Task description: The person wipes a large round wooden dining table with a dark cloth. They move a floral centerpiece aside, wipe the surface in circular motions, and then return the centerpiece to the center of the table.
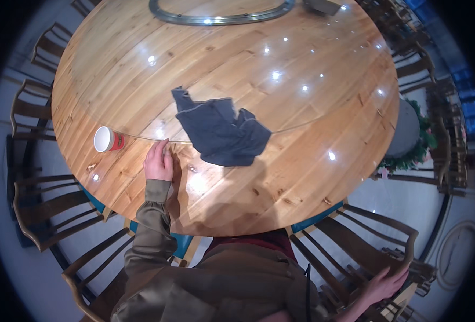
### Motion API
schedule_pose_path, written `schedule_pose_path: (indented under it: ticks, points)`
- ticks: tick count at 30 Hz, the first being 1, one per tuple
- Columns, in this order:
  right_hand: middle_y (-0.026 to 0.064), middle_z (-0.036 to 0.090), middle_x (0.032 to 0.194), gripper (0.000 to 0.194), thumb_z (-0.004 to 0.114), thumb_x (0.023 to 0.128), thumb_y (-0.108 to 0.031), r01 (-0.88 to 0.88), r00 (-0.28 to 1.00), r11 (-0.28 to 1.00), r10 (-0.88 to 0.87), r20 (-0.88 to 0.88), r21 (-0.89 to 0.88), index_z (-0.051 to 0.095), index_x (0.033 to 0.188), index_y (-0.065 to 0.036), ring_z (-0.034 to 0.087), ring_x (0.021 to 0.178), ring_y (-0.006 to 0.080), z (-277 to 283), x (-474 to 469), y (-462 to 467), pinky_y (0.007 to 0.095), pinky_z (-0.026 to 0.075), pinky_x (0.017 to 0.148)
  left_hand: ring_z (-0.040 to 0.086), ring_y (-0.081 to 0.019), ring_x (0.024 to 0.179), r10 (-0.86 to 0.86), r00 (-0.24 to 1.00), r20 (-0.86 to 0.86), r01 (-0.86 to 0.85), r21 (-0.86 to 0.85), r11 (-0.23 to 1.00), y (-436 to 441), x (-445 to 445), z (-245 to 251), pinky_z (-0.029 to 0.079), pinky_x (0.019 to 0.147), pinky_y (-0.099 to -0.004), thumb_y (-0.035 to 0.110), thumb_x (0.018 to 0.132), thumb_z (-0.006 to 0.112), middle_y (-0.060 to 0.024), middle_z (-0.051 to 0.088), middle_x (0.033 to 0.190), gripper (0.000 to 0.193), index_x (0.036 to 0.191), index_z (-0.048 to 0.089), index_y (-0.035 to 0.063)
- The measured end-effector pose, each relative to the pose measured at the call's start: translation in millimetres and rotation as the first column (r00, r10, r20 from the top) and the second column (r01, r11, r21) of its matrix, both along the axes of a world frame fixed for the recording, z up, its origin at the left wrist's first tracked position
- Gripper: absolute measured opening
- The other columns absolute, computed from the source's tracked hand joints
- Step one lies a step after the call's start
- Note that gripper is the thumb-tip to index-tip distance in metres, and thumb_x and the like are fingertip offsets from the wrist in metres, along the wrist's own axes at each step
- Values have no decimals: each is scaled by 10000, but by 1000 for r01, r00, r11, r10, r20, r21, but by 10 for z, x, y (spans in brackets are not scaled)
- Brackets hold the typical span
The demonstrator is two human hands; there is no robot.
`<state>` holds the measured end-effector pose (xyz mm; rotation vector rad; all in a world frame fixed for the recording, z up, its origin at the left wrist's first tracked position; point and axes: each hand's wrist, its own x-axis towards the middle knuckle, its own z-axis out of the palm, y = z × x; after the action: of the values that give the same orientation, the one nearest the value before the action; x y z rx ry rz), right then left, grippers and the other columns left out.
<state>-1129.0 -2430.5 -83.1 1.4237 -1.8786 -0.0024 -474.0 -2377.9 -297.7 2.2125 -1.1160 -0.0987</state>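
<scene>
My left hand (pixel 159 161) rests at the near left part of a round wooden table (pixel 302 177), fingertips at the edge of its glass turntable, holding nothing. To its left a red and white paper cup (pixel 109 139) stands with its mouth tilted towards the view; no contents can be made out. A crumpled dark grey cloth (pixel 225 133) lies right of the hand, across the glass edge. Off the table at the lower right, my right hand (pixel 386 283) is at the top rail of a wooden armchair; whether it grips the rail cannot be told.
Wooden armchairs (pixel 358 241) with teal seats surround the table. A metal ring (pixel 221 19) lies at the table's middle, with a dark flat object (pixel 322 7) to its right. A grey round object with greenery (pixel 404 129) is beyond the right edge.
</scene>
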Motion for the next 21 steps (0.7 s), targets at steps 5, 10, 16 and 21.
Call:
schedule_pose_path:
  ticks: [5,10,16,21]
  points:
    - [285,429,1474,618,701,851,-104,-708,684,674,580,443,210,495,1432,-61,408,1371,446,-442,1709,-1417,527,322,1137,530,-403,1233,124,991,55,-126,44,991,240,290,-256,406,1045,-481,150,931,559,-222,573,1320,377,1303,581,93]
    - [198,435,1492,614,764,806,-258,-958,172,-86,595,785,275,568,1387,-228,410,1377,403,-1262,3668,-1681,539,343,1104,472,-417,1312,216,972,95,-223,71,972,113,314,-259,362,1095,-496,159,942,522,-256,510,1396,429,1359,533,58]
    - [106,428,1523,484,624,928,-359,-848,-24,-427,621,783,313,545,1404,-321,366,1439,268,-1723,4916,-1876,510,277,1146,383,-434,1383,298,951,78,-305,108,946,-108,317,-237,338,1114,-490,165,943,512,-261,408,1483,493,1421,478,51]
    - [74,443,1513,447,587,946,-295,-891,-62,-395,592,803,223,551,1391,-315,345,1448,257,-1991,5215,-2576,474,254,1169,250,-468,1445,382,915,129,-399,155,904,-400,495,-436,261,1142,-559,231,962,498,-247,334,1542,472,1433,513,227]
